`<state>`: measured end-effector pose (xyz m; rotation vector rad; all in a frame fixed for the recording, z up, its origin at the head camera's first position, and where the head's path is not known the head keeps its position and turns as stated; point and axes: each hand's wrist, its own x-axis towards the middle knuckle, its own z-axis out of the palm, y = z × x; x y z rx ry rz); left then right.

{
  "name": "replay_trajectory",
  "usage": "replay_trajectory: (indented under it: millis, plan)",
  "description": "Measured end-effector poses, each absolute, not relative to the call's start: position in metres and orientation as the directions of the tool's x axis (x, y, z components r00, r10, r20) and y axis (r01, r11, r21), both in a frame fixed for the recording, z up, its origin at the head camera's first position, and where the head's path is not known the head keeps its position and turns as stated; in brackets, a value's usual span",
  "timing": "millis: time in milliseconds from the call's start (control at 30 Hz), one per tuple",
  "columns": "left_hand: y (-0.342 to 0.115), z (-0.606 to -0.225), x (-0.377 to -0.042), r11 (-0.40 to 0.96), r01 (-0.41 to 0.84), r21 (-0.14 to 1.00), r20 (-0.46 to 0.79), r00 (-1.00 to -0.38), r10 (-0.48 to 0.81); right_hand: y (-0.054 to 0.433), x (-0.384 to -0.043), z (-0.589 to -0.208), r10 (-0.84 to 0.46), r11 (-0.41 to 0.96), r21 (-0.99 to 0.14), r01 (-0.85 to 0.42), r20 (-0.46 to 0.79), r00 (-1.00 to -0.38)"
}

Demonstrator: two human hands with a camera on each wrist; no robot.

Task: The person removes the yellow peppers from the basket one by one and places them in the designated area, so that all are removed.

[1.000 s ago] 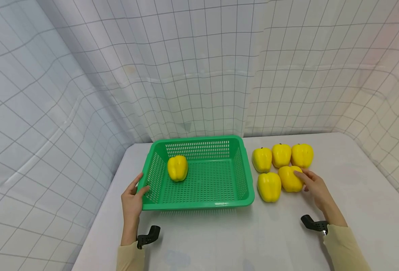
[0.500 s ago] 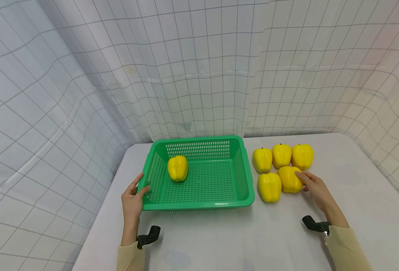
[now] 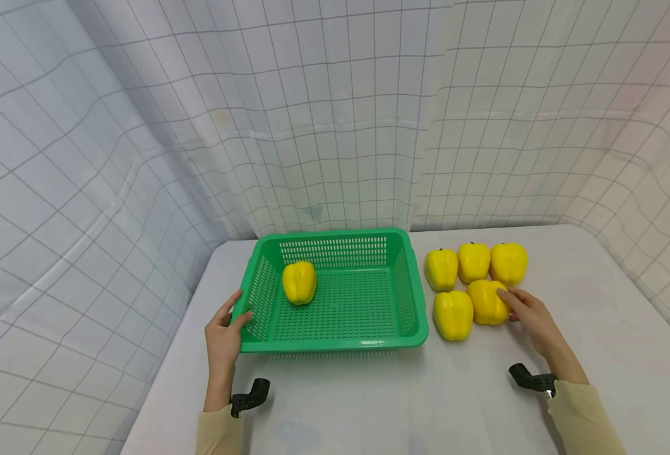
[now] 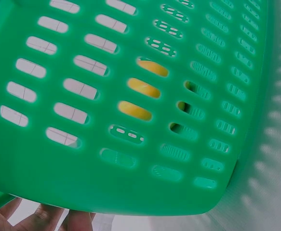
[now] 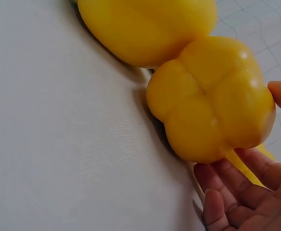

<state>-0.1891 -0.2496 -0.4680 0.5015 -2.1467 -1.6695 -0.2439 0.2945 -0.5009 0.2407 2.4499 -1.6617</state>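
A green plastic basket (image 3: 340, 344) has its left side held by my left hand (image 3: 223, 335), thumb inside the rim and fingers outside. In the left wrist view, fingertips (image 4: 44, 219) show below the basket's perforated wall (image 4: 92, 159). My right hand (image 3: 530, 316) holds a yellow bell pepper (image 3: 487, 303) at its right side, on the table. Up close in the right wrist view, the thumb touches one side of that pepper (image 5: 212, 101) and the fingers lie against another. Another yellow bell pepper (image 3: 299, 282) lies in the basket's left half.
Several other yellow bell peppers (image 3: 453, 315) lie around the held one, right of the basket. The table (image 3: 369, 404) has a white cover. White gridded curtains (image 3: 340, 126) hang behind it and at both sides.
The right hand's pepper has shifted very slightly, its left end nearer the front-left pepper. The left hand and basket stay in place.
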Motion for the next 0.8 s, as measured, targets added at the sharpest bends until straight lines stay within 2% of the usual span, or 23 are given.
replay_trajectory:
  millis: [167,433,600,700,800]
  plan:
    - [-0.25,-0.468,-0.189,0.23,-0.044,0.972,0.077,-0.868,-0.491,0.294,-0.244,-0.502,0.1,0.349,-0.915,0.204,-0.18,-0.979]
    - [-0.25,-0.468,-0.189,0.229,-0.049,0.972,0.072,-0.868,-0.491,0.288,-0.242,-0.49,0.34,0.228,-0.957,0.181,-0.096,-0.936]
    - [-0.25,-0.468,-0.189,0.228,-0.049,0.972,0.072,-0.867,-0.492,0.303,-0.264,-0.519,0.423,0.239,-0.963,0.122,-0.009,-0.906]
    - [-0.25,-0.468,-0.189,0.231,-0.054,0.971,0.069,-0.866,-0.495,0.295,-0.264,-0.508,0.438,0.246,-0.964,0.095,0.023,-0.899]
    - [-0.25,-0.469,-0.189,0.234,-0.054,0.971,0.071,-0.867,-0.494,0.274,-0.251,-0.476,0.413,0.251,-0.966,0.054,0.056,-0.909]
